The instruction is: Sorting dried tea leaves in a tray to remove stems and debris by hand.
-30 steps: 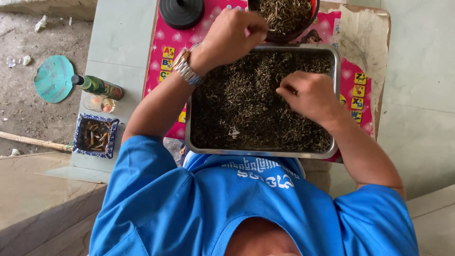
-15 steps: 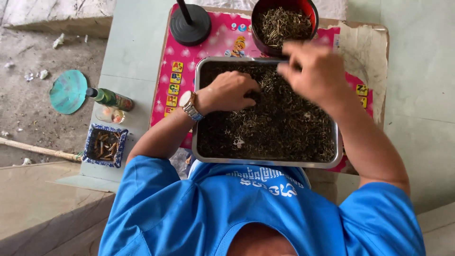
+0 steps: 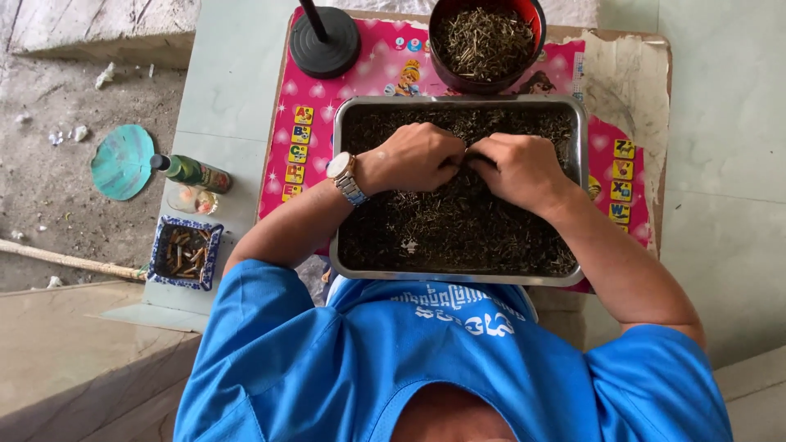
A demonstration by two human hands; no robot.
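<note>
Left of the metal tray (image 3: 581,196) you had one teal fan (image 3: 121,161), one green bottle (image 3: 192,172), one patterned dish (image 3: 185,253) and one black stand (image 3: 325,42), its pole cut off up top. Your left hand (image 3: 417,155) and right hand (image 3: 518,168) sat curled over the dried bits (image 3: 458,229) filling that tray; fingertips were hidden, so I couldn't tell what they pinched. One red bowl (image 3: 485,41) sat behind it.

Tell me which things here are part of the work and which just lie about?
In use: left hand and right hand, in the dark dried bits of the metal tray; red bowl.
Lying about: black stand, green bottle, blue dish, teal fan.
</note>
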